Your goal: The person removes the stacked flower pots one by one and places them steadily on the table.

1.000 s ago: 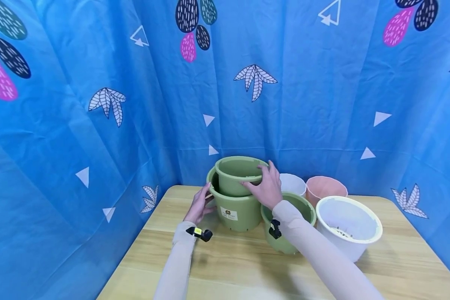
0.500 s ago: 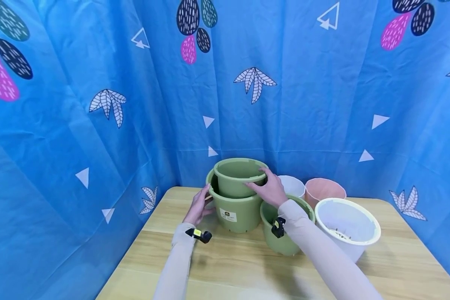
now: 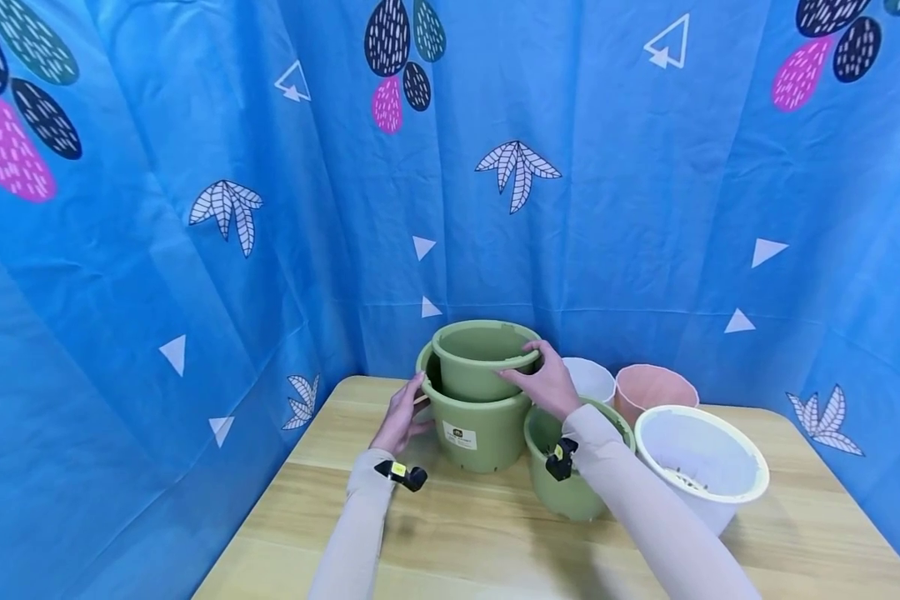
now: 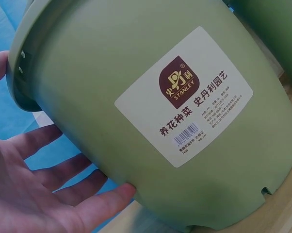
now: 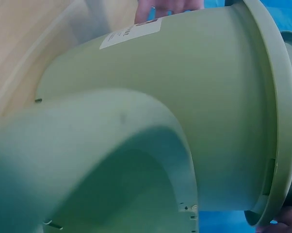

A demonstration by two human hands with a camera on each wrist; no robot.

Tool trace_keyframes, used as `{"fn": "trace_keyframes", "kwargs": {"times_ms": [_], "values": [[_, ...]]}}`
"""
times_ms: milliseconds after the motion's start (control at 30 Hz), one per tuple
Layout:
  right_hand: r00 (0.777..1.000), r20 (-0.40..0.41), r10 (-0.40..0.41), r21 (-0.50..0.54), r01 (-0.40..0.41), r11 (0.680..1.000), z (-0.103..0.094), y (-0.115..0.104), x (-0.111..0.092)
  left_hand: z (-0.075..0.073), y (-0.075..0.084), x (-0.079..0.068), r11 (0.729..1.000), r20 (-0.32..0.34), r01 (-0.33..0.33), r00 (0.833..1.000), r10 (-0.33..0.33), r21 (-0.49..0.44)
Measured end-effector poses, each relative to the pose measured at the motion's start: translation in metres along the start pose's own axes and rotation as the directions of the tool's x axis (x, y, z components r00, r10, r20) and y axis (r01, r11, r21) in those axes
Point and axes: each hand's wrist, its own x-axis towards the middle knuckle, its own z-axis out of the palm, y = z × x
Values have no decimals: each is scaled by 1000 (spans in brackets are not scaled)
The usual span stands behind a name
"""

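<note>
A smaller green flower pot (image 3: 468,379) sits partly inside a larger green flower pot (image 3: 487,437) with a white label, its rim standing above the larger one's. My right hand (image 3: 550,387) pinches the smaller pot's right rim, thumb on the near side and fingers round the far side. On the left, my left hand (image 3: 399,417) steadies the larger pot. In the left wrist view its fingers are spread, the little finger (image 4: 109,199) touching the pot's wall and the thumb up at the rim. The right wrist view shows little of the right hand beyond the rim.
Another green pot (image 3: 570,496) stands under my right forearm and blocks much of the right wrist view. Right of it is a large white pot (image 3: 697,446). A pink pot (image 3: 654,387) and a small white pot (image 3: 588,379) stand behind, near the blue curtain (image 3: 645,250).
My right hand has sunk slightly against the smaller pot's rim, keeping its grip. The left hand and the pots hold their places; the whole head view shifts a little.
</note>
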Motion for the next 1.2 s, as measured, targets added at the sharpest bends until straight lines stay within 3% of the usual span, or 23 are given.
{"fn": "trace_keyframes", "kwargs": {"times_ms": [367,800,1200], "values": [[995,-66,-70,85,76,993,-7,-14,3,2,4,-1,1000,-8,-5,1000,5,0],[991,-100,-93,179,110,978,-14,-28,2,3,2,1,1000,-4,-5,1000,5,3],[986,-126,-112,140,129,982,-23,-44,5,2,2,-1,1000,-6,3,1000,-3,-5]]}}
